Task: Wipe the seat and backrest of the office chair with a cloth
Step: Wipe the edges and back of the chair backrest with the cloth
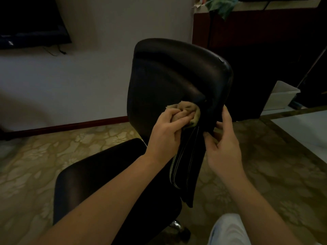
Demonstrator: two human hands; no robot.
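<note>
Near the middle of the room, on a yellow flower-patterned floor [35,165], stands one black leather office chair [187,156]. Its tall curved backrest [177,73] rises to the right of its flat padded seat [99,177]. A dark wooden cabinet [256,32] fills the far right corner, with one white plastic bin [281,96] at its foot. One flat black screen [30,20] hangs on the far left wall. One crumpled tan cloth [189,110] lies against the lower backrest, bunched in the left hand [164,137], whose fingers curl round it. The right hand [223,144] pinches the backrest's right edge between thumb and curled fingers. Both forearms reach in from the near side, the left one crossing over the seat.
</note>
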